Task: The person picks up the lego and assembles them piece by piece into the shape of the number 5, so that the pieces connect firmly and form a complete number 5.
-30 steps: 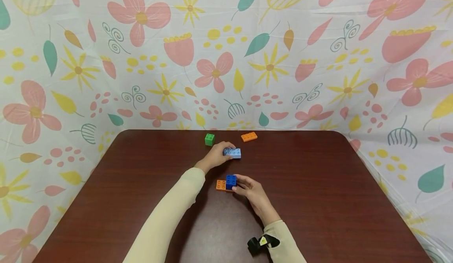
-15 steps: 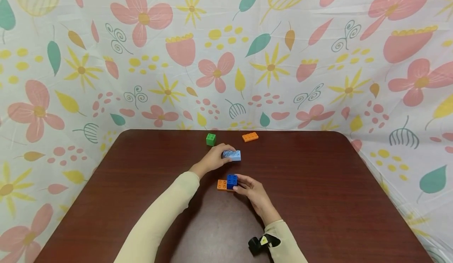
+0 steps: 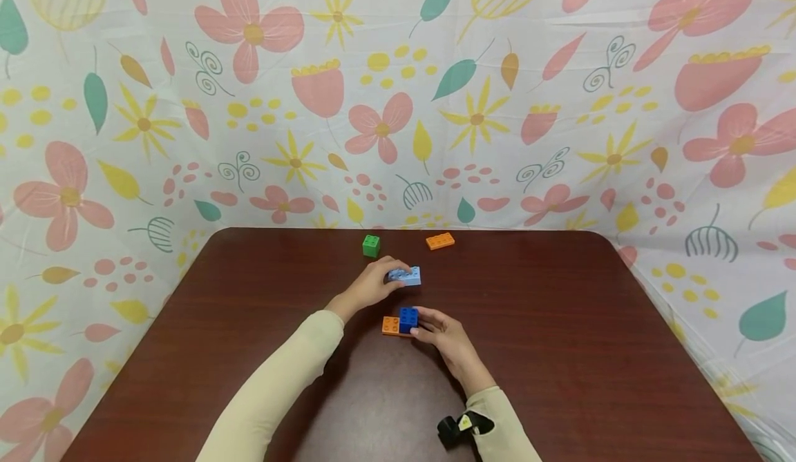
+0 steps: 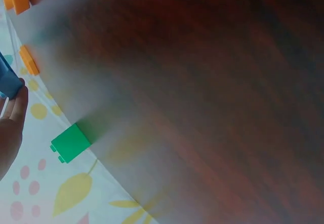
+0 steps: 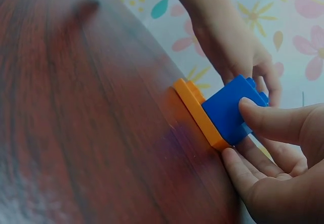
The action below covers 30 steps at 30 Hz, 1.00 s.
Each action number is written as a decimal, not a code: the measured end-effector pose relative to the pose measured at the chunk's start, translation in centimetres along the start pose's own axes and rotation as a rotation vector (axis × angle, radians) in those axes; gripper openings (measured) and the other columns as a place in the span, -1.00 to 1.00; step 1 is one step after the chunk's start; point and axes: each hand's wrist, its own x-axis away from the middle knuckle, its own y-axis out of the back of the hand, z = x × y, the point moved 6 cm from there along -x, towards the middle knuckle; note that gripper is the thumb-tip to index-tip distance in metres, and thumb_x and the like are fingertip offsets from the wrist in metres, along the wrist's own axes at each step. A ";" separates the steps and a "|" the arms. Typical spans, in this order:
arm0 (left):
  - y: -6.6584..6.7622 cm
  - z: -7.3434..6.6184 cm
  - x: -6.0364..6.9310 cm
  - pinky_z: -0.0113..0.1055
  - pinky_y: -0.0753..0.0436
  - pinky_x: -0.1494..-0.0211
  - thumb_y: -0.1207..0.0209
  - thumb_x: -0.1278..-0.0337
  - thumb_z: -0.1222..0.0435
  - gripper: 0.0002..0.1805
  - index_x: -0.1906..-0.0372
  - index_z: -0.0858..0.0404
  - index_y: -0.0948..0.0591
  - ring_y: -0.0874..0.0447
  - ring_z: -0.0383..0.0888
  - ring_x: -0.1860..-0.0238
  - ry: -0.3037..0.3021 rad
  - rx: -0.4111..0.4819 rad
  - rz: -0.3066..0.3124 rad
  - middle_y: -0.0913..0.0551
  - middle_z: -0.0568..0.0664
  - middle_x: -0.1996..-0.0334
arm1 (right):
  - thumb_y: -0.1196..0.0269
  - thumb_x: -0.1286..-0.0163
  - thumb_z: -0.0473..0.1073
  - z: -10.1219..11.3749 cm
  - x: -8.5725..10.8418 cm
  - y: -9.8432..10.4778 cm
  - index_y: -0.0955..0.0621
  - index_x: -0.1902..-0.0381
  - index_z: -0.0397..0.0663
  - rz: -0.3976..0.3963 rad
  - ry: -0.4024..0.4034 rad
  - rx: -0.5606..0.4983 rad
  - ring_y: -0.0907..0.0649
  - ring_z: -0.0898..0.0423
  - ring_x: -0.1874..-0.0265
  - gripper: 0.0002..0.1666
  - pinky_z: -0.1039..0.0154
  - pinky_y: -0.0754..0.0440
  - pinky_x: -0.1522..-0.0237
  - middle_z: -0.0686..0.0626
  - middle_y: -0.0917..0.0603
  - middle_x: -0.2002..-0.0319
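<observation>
At the left, a pale sleeve (image 3: 273, 379) is stretched over the dark brown table (image 3: 560, 331). By the left hand (image 3: 365, 285), a light blue brick (image 3: 412, 275) is pinched between thumb and fingers at its left end, the right end being left uncovered; whether it is lifted clear of the surface cannot be told. Near that hand, a green brick (image 3: 371, 246) is set, studs up, towards the far edge. Closer to the camera, a flat orange brick (image 3: 390, 325) is laid, with four studs exposed on its left half; its right half is covered by a dark blue brick (image 3: 408, 319), seated upright on top. Farther back, a second orange brick (image 3: 440, 241) is placed near the far edge. The dark blue brick is held from its right side by the right hand (image 3: 449, 343), and the orange end beneath is touched by a finger. A small black device (image 3: 457, 431) is strapped at that wrist
</observation>
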 end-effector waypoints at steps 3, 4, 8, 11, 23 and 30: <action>0.0 -0.1 0.4 -0.22 -0.58 -0.01 -0.21 -0.25 0.31 -0.69 -0.08 0.09 -0.60 -0.54 -0.12 0.09 -0.005 0.013 0.002 -0.55 -0.01 0.03 | -0.34 -0.24 -0.30 0.2 0.1 0.0 -0.47 -0.26 -0.23 -0.004 0.003 0.001 -0.44 -0.20 -0.24 -0.38 -0.08 -0.42 -0.20 -0.26 -0.48 -0.24; 0.1 -0.1 0.5 -0.21 -0.58 -0.02 -0.21 -0.25 0.32 -0.69 -0.08 0.09 -0.60 -0.54 -0.12 0.07 -0.009 0.019 0.001 -0.55 -0.02 0.03 | -0.35 -0.23 -0.30 0.2 0.2 0.0 -0.48 -0.26 -0.23 -0.005 0.004 0.003 -0.45 -0.20 -0.23 -0.38 -0.08 -0.42 -0.20 -0.26 -0.48 -0.24; 0.2 -0.5 0.9 -0.17 -0.58 -0.05 -0.20 -0.25 0.32 -0.70 -0.07 0.11 -0.60 -0.55 -0.10 0.02 -0.025 0.029 0.002 -0.56 -0.02 0.02 | -0.37 -0.22 -0.27 0.5 0.3 0.0 -0.49 -0.25 -0.21 -0.003 0.004 0.013 -0.45 -0.19 -0.23 -0.38 -0.07 -0.43 -0.20 -0.25 -0.48 -0.23; 0.3 -0.8 1.2 -0.17 -0.57 -0.08 -0.20 -0.25 0.32 -0.70 -0.07 0.13 -0.60 -0.55 -0.09 -0.02 -0.038 0.026 0.013 -0.56 -0.02 0.01 | -0.37 -0.22 -0.26 0.5 0.4 0.1 -0.49 -0.25 -0.20 0.000 0.003 0.030 -0.45 -0.19 -0.23 -0.37 -0.06 -0.45 -0.19 -0.25 -0.49 -0.23; 0.7 -0.9 2.1 -0.25 -0.58 -0.08 -0.22 -0.23 0.33 -0.71 -0.05 0.14 -0.62 -0.55 -0.11 -0.01 -0.064 0.005 0.020 -0.56 -0.04 0.03 | -0.39 -0.18 -0.27 0.1 -0.1 0.5 -0.55 -0.20 -0.14 -0.006 -0.014 0.013 -0.49 -0.15 -0.21 -0.41 -0.01 -0.49 -0.15 -0.18 -0.54 -0.18; 1.3 -1.2 2.9 -0.23 -0.58 -0.06 -0.21 -0.23 0.34 -0.71 -0.05 0.13 -0.62 -0.56 -0.12 0.00 -0.064 0.019 0.032 -0.55 -0.03 0.00 | -0.40 -0.18 -0.25 -0.1 -0.2 0.4 -0.54 -0.21 -0.15 0.007 -0.008 0.018 -0.48 -0.16 -0.21 -0.39 0.01 -0.50 -0.15 -0.19 -0.54 -0.19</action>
